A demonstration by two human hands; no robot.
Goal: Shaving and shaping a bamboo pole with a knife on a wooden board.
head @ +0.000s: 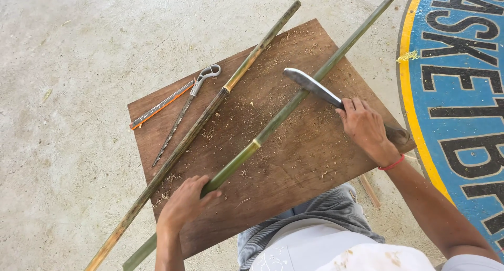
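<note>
Left grip (185,201) around bamboo pole (283,111).

A round painted floor sign (462,108) fills the right edge of the view: blue field, yellow border, large black lettering, partly cut off by the frame.

2 bamboo poles: one (210,105), other (294,100). 1 wooden board (294,160). 1 big knife (315,87). 1 round file/rasp (184,111). 1 flat orange-edged tool (160,105). 2 hands: left (184,202), right (365,129). 1 red wristband (391,164).
</note>
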